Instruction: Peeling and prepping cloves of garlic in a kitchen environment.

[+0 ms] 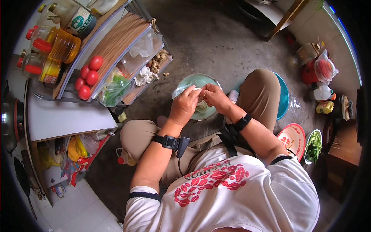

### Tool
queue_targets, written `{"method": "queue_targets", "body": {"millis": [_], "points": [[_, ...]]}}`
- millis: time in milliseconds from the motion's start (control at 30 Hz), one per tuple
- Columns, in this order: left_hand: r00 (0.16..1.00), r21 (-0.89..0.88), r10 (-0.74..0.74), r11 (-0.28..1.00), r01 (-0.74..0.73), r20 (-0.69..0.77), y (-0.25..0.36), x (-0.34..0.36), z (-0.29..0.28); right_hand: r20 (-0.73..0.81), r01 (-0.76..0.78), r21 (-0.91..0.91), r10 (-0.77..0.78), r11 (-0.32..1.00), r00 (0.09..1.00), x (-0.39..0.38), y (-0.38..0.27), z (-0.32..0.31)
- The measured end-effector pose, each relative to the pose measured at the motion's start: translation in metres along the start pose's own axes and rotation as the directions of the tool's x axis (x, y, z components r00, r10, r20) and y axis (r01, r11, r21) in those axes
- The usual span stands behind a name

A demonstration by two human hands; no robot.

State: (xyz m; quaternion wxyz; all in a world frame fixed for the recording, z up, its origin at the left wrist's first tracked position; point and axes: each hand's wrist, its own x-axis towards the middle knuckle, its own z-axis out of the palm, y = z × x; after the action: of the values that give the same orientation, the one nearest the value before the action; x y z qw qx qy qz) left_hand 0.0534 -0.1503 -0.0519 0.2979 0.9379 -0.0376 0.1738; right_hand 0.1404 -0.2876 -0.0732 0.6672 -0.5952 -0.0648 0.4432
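Observation:
My hands meet in front of me, over a round bin [215,113] lined with a thin plastic bag [188,82]. A small whitish piece [197,89], too small to name for sure, sits at the fingertips of my left hand [185,104]. The fingers of my right hand [217,99] are pinched together right beside it; what they grip is hidden. Pale scraps [201,107] show inside the bin below my hands.
At the left a rack [119,42] carries red tomatoes [92,77], bagged greens [115,89], ginger [159,60] and oil bottles [63,44]. Right of my knee stand a teal basin [284,96], a red-rimmed basin [293,141] and a bowl of green vegetables [313,147].

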Motion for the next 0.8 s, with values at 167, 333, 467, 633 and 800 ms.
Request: {"method": "queue_targets", "body": {"millis": [167, 333, 467, 633, 800], "points": [[0.991, -0.270, -0.052, 0.963, 0.017, -0.124, -0.004, 0.005, 0.002, 0.025, 0.015, 0.032, -0.015, 0.999, 1.000, 0.002, 0.002, 0.000], [0.960, -0.251, -0.271, 0.937, 0.245, -0.074, -0.001, 0.000, 0.004, -0.067, 0.218, -0.116, -0.226, 0.969, 0.972, 0.003, 0.007, 0.009], [0.967, -0.114, -0.235, 0.968, 0.224, -0.095, 0.001, 0.001, 0.002, -0.103, 0.340, -0.301, -0.385, 0.891, 0.917, 0.012, 0.022, 0.010], [0.983, 0.057, -0.156, 0.985, 0.162, -0.095, 0.002, -0.001, 0.000, -0.119, 0.356, -0.332, -0.413, 0.874, 0.903, 0.010, 0.022, 0.016], [0.984, 0.107, -0.153, 0.981, 0.163, -0.095, -0.006, -0.004, 0.002, -0.114, 0.321, -0.373, -0.386, 0.870, 0.915, 0.006, 0.017, 0.019]]}}
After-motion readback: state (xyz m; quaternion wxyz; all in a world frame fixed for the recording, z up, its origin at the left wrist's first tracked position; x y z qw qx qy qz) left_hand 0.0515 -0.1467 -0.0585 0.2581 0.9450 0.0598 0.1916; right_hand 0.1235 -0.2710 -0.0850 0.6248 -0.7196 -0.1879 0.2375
